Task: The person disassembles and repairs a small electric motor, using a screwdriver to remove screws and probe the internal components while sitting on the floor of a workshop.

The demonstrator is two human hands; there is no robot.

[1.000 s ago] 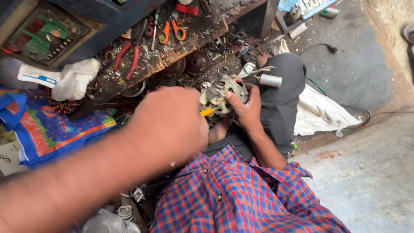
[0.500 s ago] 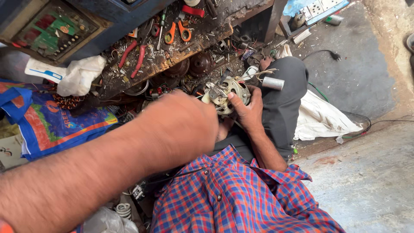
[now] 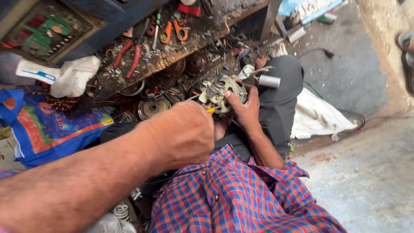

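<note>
On my lap, against my dark trousers (image 3: 280, 99), sits the motor (image 3: 222, 92), a small round unit with a pale metal frame and wires trailing from it. My right hand (image 3: 246, 110) grips its near right edge, thumb pressed on the face and fingers wrapped behind, so the hand is closed around the motor. My left hand (image 3: 181, 133) is just left of and below the motor, curled into a fist around a tool of which only a yellow tip (image 3: 210, 110) shows, poking out toward the motor's lower left side; I cannot tell whether the tip touches it.

Just right of the motor, a silver cylinder (image 3: 269, 81) lies on my knee, tied to the motor by pale leads. Left of the motor, a round metal part (image 3: 151, 108) rests among loose scrap. Above and left of the motor, on a dirty wooden bench (image 3: 172, 54), lie orange scissors (image 3: 174, 31) and red-handled pliers (image 3: 128, 58). Farther left of the motor are a white rag (image 3: 73, 75) and a blue printed sack (image 3: 47, 127). Right of the motor, past my knee, a white cloth (image 3: 319, 116) lies on the concrete floor (image 3: 366, 181). Below the motor is my checked shirt (image 3: 233, 194).
</note>
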